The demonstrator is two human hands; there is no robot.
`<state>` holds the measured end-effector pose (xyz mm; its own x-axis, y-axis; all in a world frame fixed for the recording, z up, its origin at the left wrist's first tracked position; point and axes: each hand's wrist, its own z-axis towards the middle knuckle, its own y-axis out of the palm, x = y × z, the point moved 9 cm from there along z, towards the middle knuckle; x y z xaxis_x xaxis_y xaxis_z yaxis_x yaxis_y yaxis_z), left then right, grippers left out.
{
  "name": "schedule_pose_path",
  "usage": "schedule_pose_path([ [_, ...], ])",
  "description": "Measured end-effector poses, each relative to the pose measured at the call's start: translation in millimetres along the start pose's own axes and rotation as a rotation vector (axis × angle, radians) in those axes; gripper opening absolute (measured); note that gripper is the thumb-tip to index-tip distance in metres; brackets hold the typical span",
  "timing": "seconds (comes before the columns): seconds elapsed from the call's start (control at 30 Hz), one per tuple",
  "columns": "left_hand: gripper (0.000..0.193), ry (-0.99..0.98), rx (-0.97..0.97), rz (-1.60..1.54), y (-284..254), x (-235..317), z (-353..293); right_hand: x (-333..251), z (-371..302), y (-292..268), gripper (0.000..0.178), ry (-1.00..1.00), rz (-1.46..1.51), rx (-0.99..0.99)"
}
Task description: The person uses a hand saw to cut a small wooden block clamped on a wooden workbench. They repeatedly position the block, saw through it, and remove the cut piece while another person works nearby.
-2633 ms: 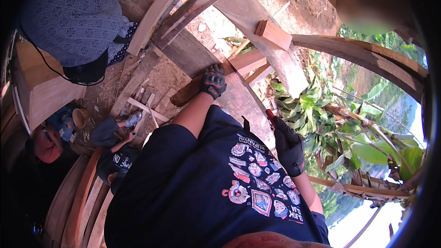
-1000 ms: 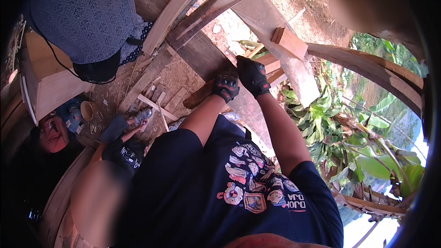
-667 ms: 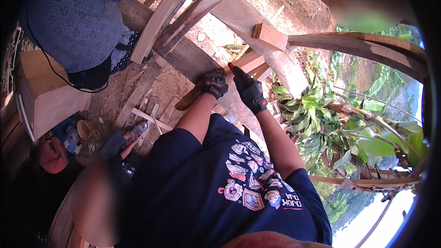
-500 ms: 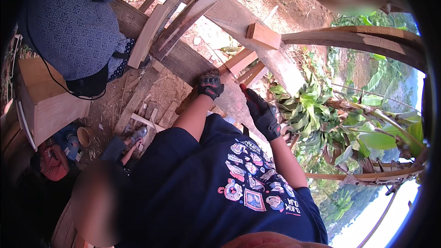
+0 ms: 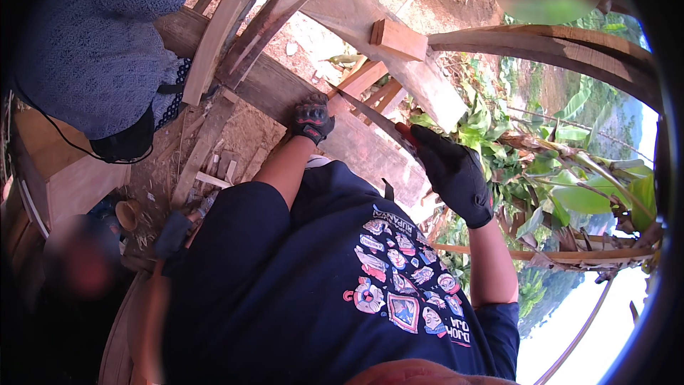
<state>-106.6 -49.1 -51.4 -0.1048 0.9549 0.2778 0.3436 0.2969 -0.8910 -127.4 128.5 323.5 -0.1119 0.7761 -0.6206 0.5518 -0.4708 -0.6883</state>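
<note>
My right hand (image 5: pixel 454 177), in a black glove, is closed round the red handle of a handsaw (image 5: pixel 379 120). Its long thin blade slants up and left, with the far end against a reddish wooden bar (image 5: pixel 365 77). That bar lies across a wide plank (image 5: pixel 274 89). My left hand (image 5: pixel 312 118), gloved in black with red marks, is closed at the near end of the bar, beside the blade. Its fingertips are partly hidden by the back of the glove.
A short wooden block (image 5: pixel 400 40) rests on a pale board (image 5: pixel 442 93) farther off. Long curved beams (image 5: pixel 541 46) reach right, above leafy plants (image 5: pixel 491 139). A person in patterned blue clothing (image 5: pixel 117 36) is close at the left. Offcuts (image 5: pixel 224 164) litter the ground.
My right hand has drawn back, down and right, with the saw, so more of the blade shows. The left hand keeps its place on the bar. The whole view has shifted slightly.
</note>
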Motion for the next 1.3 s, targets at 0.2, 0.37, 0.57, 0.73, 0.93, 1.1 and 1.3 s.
schedule_pose_path([
  [0.2,0.049,-0.023,-0.067,-0.034,14.2,-7.0,7.4,-39.1,104.6,9.0,0.025,-0.267,-0.287,-0.119],
  [0.37,0.048,-0.040,-0.121,-0.108,10.8,-8.2,7.8,-28.7,162.0,34.5,0.023,-0.431,-0.295,-0.080],
  [0.57,0.048,-0.016,-0.172,-0.187,-9.4,-4.5,8.8,27.3,209.5,132.3,0.021,-0.424,-0.194,-0.001],
  [0.73,0.054,0.006,-0.106,-0.184,8.8,-6.6,0.7,71.0,247.3,217.2,0.022,-0.119,-0.159,-0.072],
  [0.93,0.063,0.031,-0.129,-0.177,-9.4,-4.0,2.5,91.2,287.3,239.9,0.037,-0.061,-0.081,-0.086],
  [1.1,0.056,-0.065,-0.174,-0.237,1.9,-8.3,4.0,57.7,207.5,155.9,0.030,-0.277,-0.181,-0.032],
  [1.3,0.040,-0.001,-0.031,-0.198,1.9,-5.6,11.4,9.4,98.8,51.6,0.035,-0.114,-0.061,-0.034],
])
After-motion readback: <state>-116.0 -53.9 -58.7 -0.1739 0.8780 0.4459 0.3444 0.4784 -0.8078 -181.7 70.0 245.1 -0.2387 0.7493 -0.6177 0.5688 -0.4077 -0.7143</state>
